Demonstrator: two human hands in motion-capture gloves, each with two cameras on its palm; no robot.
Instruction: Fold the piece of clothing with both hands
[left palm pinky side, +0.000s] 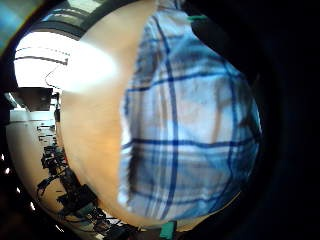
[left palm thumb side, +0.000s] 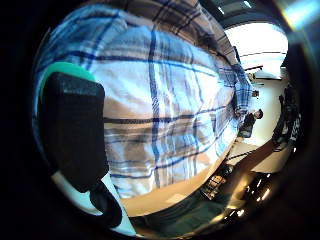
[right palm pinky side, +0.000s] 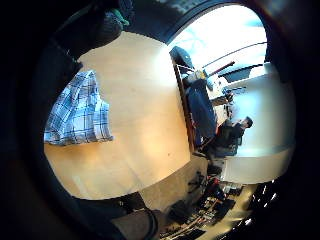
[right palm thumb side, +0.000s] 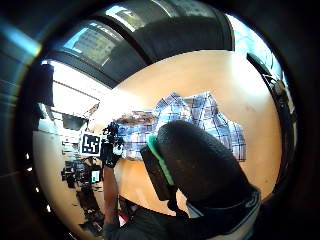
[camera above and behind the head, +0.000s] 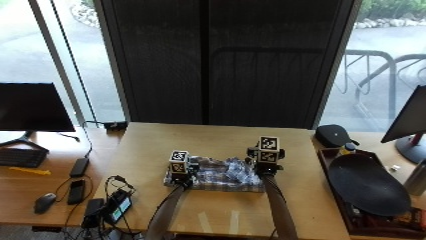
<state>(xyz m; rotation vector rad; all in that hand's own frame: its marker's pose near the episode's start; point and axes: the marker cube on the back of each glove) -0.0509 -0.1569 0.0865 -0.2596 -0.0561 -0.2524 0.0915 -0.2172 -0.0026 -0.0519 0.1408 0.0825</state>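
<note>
Both hands' grip seemingly meets plaid shirt (camera above and behind the head: 219, 177).

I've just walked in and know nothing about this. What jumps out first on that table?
A blue and white plaid shirt lies bunched in the middle of the wooden table. The left hand is at its left end and the right hand is above its right end, both in black gloves. At the table's right edge sits a big dark oval dish.
</note>
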